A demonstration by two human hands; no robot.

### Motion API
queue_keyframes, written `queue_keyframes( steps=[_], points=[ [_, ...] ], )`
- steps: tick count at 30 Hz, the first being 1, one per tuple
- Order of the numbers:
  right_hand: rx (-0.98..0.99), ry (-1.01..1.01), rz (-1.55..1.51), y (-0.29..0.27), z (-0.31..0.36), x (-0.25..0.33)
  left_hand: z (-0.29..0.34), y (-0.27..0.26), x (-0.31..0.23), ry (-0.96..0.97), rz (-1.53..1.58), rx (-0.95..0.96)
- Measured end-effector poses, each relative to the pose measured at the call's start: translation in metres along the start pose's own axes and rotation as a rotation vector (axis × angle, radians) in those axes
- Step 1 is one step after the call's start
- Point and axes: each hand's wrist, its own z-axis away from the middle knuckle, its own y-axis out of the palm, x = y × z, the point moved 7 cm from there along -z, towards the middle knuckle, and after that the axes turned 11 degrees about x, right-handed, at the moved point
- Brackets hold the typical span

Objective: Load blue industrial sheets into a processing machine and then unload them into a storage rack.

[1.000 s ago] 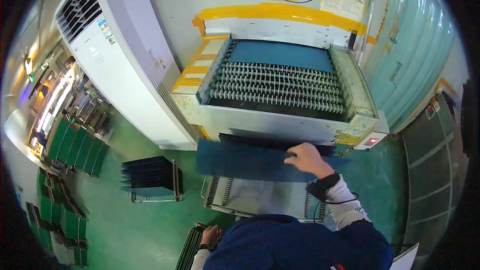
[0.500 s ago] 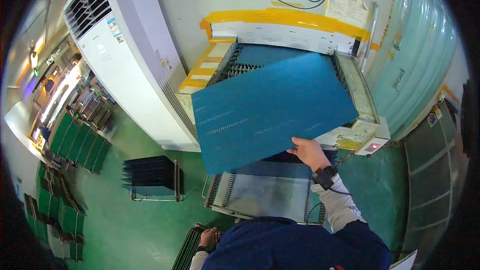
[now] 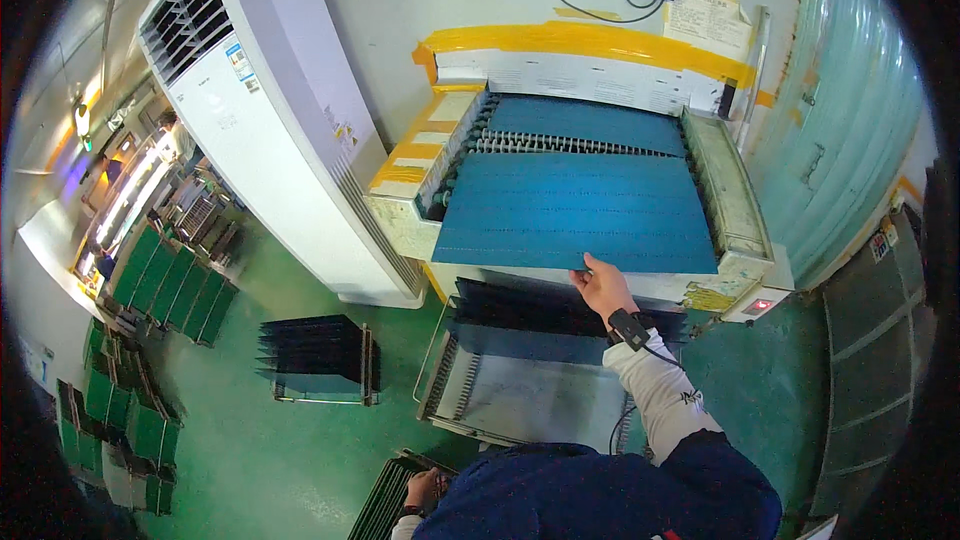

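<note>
Blue panel point(image 3: 580, 210), pinched by right hand point(image 3: 605, 290), overlaps rollers point(image 3: 560, 143) beside air conditioner point(image 3: 270, 140) (left hand point(image 3: 425, 489): grip unclear).

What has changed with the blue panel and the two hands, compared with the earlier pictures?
The right hand has carried the blue panel forward from above the grey rack and laid it nearly flat over the front of the roller machine. Its near edge is still pinched, not let go. The left hand stays at the slatted rack.
</note>
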Motion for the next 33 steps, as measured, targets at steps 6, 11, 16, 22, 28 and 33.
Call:
queue_keyframes(
  steps=[6, 11, 16, 22, 28, 33],
  points=[
    [-0.059, 0.211, 0.154, 0.016, 0.013, -0.006, 0.001, -0.021, 0.011, -0.041, -0.227, -0.205],
    [-0.017, 0.328, 0.19, -0.01, 0.008, -0.009, 0.025, 0.036, -0.03, 0.026, -0.406, -0.205],
    [-0.012, 0.28, 0.088, 0.0, -0.018, -0.019, 0.035, 0.037, -0.044, 0.163, -0.522, -0.193],
    [-0.042, 0.222, 0.086, -0.008, -0.022, -0.005, 0.062, 0.097, -0.081, -0.062, -0.47, -0.222],
    [-0.009, 0.239, 0.078, 0.0, -0.025, -0.009, 0.037, 0.072, -0.077, 0.111, -0.614, -0.083],
    [0.084, 0.268, 0.422, 0.0, 0.0, -0.01, 0.033, 0.073, -0.075, 0.455, -1.212, -0.024]
  ],
)
